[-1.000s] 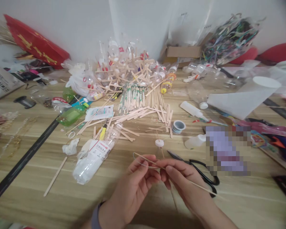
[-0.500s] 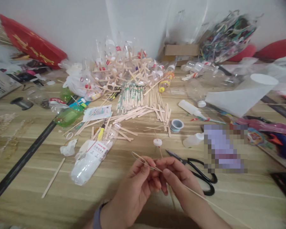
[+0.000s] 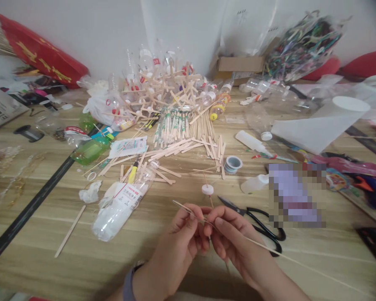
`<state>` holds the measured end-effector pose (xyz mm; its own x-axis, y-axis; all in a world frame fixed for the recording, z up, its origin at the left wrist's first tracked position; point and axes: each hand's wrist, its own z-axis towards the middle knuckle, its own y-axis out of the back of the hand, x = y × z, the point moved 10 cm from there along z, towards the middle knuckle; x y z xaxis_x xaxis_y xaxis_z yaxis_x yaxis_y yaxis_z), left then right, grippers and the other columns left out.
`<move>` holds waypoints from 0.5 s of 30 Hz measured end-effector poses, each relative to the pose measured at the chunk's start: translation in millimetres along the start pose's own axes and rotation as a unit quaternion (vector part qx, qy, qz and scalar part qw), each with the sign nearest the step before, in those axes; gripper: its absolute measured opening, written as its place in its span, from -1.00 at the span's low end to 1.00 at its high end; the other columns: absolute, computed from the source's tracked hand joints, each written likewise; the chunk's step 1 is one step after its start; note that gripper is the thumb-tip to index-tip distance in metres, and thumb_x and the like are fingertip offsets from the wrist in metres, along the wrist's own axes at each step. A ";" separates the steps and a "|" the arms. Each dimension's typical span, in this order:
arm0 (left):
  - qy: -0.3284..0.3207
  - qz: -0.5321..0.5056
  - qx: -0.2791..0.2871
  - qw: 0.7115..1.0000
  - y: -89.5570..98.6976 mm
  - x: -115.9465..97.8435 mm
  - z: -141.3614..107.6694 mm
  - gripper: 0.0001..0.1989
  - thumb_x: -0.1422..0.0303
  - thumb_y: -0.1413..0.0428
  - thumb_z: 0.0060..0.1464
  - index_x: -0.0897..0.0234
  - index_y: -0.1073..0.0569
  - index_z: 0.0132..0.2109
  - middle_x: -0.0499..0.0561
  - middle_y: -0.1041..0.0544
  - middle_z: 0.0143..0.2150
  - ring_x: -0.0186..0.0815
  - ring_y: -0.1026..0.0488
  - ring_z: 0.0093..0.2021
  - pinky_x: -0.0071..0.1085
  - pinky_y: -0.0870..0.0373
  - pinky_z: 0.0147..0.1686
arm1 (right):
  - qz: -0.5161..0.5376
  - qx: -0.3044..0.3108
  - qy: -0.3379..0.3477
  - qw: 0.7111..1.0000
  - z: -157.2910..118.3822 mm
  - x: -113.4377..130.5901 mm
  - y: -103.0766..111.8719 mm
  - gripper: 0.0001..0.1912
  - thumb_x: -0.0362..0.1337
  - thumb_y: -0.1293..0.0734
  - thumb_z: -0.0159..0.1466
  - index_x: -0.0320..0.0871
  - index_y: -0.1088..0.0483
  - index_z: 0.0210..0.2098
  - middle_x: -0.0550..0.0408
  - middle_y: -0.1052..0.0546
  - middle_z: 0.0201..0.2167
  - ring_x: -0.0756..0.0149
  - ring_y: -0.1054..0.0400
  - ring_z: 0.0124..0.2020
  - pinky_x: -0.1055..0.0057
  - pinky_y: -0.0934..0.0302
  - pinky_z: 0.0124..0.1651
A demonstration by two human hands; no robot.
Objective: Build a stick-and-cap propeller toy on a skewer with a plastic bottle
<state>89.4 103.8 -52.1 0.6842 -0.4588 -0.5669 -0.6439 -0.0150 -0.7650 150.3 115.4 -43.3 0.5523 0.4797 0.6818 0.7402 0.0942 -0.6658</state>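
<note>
My left hand (image 3: 178,238) pinches a thin wooden skewer (image 3: 301,265) near one end, with a fine wire or thread looped alongside it. My right hand (image 3: 235,240) is closed on the same skewer close by, and its long end runs out past the wrist to the lower right. Fingertips of both hands nearly meet, hiding the spot between them. Just beyond them is a white bottle cap (image 3: 207,190) pierced by another thin stick, whose lower part passes behind my fingers. Black-handled scissors (image 3: 266,221) lie beside my right hand, blades pointing away.
A spool of thread (image 3: 232,164) and a small white glue bottle (image 3: 254,183) stand past the scissors. A plastic bottle (image 3: 120,209) lies to the left, near a lone craft stick (image 3: 70,231). Several craft sticks (image 3: 175,150) and plastic bottles pile up at the back.
The wire loop beside the skewer's tip looks narrower and lies closer to the stick. My fingers have shifted slightly, the right hand's fingertips curling in more; the hands stay in nearly the same place.
</note>
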 end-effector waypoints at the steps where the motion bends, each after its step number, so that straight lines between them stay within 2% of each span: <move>1: 0.002 0.003 0.001 1.000 -0.1 0.5 0.0 -0.80 0.24 -0.15 0.17 0.25 -0.35 -0.32 -0.12 -0.47 -0.45 -0.45 -0.40 -0.52 -0.51 -0.24 -0.47 | 0.008 -0.002 -0.006 1.000 -0.2 -0.5 0.1 -0.83 -0.20 -0.48 0.15 -0.18 -0.49 -0.42 0.13 -0.54 -0.55 0.58 -0.28 -0.70 0.69 -0.04 -0.69; 7: -0.001 0.016 -0.007 1.000 0.7 -1.1 0.5 -0.79 0.23 -0.16 0.15 0.26 -0.35 -0.31 -0.03 -0.53 -0.19 -0.47 -0.41 -0.48 -0.48 -0.25 -0.42 | 0.037 -0.004 -0.017 0.999 0.1 -1.7 1.0 -0.84 -0.21 -0.49 0.12 -0.18 -0.53 -0.42 0.16 -0.49 -0.57 0.57 -0.30 -0.67 0.69 -0.10 -0.67; 10: -0.006 0.035 -0.014 0.999 2.0 -3.4 1.4 -0.78 0.21 -0.16 0.14 0.27 -0.37 -0.30 0.00 -0.52 -0.15 -0.48 -0.40 -0.48 -0.48 -0.24 -0.43 | 0.030 -0.021 -0.013 0.999 0.1 -1.2 5.5 -0.84 -0.22 -0.51 0.10 -0.20 -0.56 -0.43 0.16 -0.48 -0.58 0.59 -0.30 -0.65 0.69 -0.13 -0.62; 13: 0.005 0.072 -0.041 0.997 9.1 -4.1 -0.9 -0.72 0.18 -0.20 0.09 0.26 -0.42 -0.15 -0.02 -0.50 -0.21 -0.50 -0.36 -0.50 -0.50 -0.24 -0.45 | 0.009 -0.032 -0.009 0.999 -0.3 0.6 10.1 -0.83 -0.20 -0.52 0.09 -0.20 -0.57 -0.44 0.15 -0.47 -0.57 0.59 -0.28 -0.65 0.68 -0.13 -0.60; 15: 0.024 0.127 -0.066 0.989 16.9 -5.3 -7.2 -0.63 0.15 -0.20 0.07 0.23 -0.41 -0.04 -0.02 -0.48 -0.17 -0.50 -0.36 -0.49 -0.50 -0.25 -0.45 | -0.006 -0.044 -0.005 0.999 -1.1 2.9 14.5 -0.82 -0.19 -0.53 0.07 -0.19 -0.58 -0.45 0.15 -0.47 -0.58 0.59 -0.26 -0.65 0.67 -0.12 -0.61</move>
<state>72.4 99.6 -59.9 0.4800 -0.5036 -0.7183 -0.8340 -0.0079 -0.5517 163.0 117.2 -50.6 0.5396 0.4874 0.6865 0.7782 0.0225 -0.6276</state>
